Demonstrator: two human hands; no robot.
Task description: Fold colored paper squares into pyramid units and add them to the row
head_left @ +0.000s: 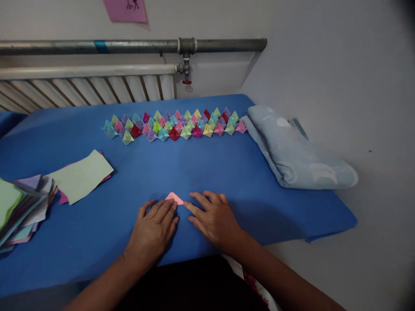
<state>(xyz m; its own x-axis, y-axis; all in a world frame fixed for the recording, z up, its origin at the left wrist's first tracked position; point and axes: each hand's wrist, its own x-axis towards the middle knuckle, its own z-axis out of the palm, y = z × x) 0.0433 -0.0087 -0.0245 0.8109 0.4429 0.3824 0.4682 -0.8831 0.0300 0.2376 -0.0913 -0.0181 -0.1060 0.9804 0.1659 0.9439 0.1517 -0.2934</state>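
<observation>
A small folded pink paper (174, 198) lies on the blue cloth (155, 168) near its front edge, its peak pointing away from me. My left hand (155, 226) rests with its fingertips on the paper's lower left part and covers some of it. At the paper's right corner, my right hand (212, 216) touches down with a fingertip, its fingers spread. Neither hand grips anything. Farther back stand rows of small folded paper pieces (186, 132) in many colours.
Loose sheets, a pale green one (82, 175) on top, lie at the left beside a stack of coloured paper (27, 216). A folded light blue blanket (298, 151) sits at the right. Behind the table are a radiator (129, 88) and a metal pipe (139, 46).
</observation>
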